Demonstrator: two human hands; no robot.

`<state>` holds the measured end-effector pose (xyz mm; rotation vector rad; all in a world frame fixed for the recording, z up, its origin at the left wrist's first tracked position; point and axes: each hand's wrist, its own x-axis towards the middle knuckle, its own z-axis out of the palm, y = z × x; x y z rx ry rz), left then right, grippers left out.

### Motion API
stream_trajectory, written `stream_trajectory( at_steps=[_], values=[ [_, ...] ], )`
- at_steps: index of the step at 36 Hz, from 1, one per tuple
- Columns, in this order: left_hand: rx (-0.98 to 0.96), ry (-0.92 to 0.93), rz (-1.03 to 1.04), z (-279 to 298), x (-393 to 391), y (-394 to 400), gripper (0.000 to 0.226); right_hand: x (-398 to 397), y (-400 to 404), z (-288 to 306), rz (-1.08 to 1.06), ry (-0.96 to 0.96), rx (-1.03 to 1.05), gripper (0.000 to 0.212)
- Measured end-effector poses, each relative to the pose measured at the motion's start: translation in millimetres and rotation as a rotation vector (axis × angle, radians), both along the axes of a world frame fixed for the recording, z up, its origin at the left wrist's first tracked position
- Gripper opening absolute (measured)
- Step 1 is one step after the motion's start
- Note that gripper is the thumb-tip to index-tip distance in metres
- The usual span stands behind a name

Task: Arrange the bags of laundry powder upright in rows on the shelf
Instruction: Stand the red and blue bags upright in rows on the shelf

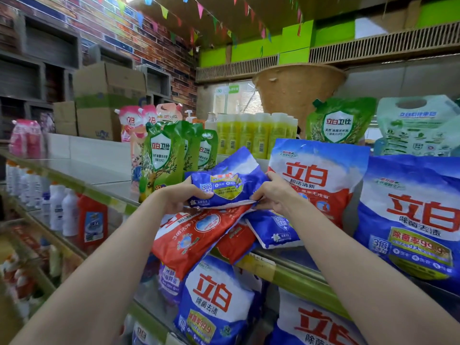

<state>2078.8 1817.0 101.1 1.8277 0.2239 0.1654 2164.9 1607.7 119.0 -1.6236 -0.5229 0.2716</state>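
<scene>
Both hands grip small blue bag (225, 188); left fingers (199, 195) curled under; right fingers (261, 195) pinching edge.

Two bare forearms, hands (179, 195) without sleeves, rings or gloves

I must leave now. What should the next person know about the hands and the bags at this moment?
Left hand and right hand both grip one small blue bag, held lying sideways above the shelf edge.
Below it a red bag and another small blue bag lie flat in a pile.
Done: two large bags stand upright on the right.
Left: stand the held bag up, then the pile.
</scene>
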Motion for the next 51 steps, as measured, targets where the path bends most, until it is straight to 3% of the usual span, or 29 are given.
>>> stream_trajectory(
  at_steps=[4,7,10,14,17,20,24,28,33,36,39,43,46,49,51],
  values=[
    [-0.076,-0.15,-0.009,3,7,-7,0.071,9,9,5,-0.092,-0.094,0.112,0.05],
    [-0.064,-0.331,0.095,10,16,-24,0.076,20,9,16,-0.166,-0.206,0.141,0.063],
    [-0.05,-0.499,0.191,10,33,-35,0.075,33,5,23,-0.256,-0.318,0.115,0.042],
    [-0.14,-0.444,0.181,6,49,-47,0.029,43,-12,13,-0.325,-0.437,-0.027,0.036],
    [-0.238,-0.37,0.244,4,55,-54,0.03,49,-20,-2,-0.348,-0.496,-0.095,0.042],
    [-0.302,-0.45,0.293,3,62,-57,0.03,49,-24,-7,-0.35,-0.527,-0.061,0.038],
    [-0.413,-0.615,0.21,13,58,-71,0.032,43,-37,4,-0.3,-0.521,-0.012,0.035],
    [-0.503,-0.726,0.117,28,53,-84,0.032,41,-69,20,-0.08,-0.301,0.061,0.032],
    [-0.51,-0.679,-0.062,39,49,-125,0.035,24,-121,23,0.072,-0.135,0.192,0.021],
    [-0.471,-0.577,-0.116,41,53,-158,0.033,19,-153,15,-0.022,-0.112,0.203,0.015],
    [-0.363,-0.512,-0.105,40,64,-188,0.038,8,-185,10,-0.105,-0.111,0.253,0.034],
    [-0.197,-0.445,-0.067,30,75,-221,0.021,-6,-223,9,-0.282,-0.197,0.272,0.007],
    [-0.175,-0.392,-0.082,28,75,-243,0.009,-15,-245,10,-0.355,-0.236,0.246,0.001],
    [-0.18,-0.345,-0.105,24,78,-261,0.02,-21,-265,9,-0.386,-0.215,0.182,0.004],
    [-0.182,-0.331,-0.146,15,78,-273,0.013,-21,-280,7,-0.443,-0.201,0.131,0.023]
  ],
)
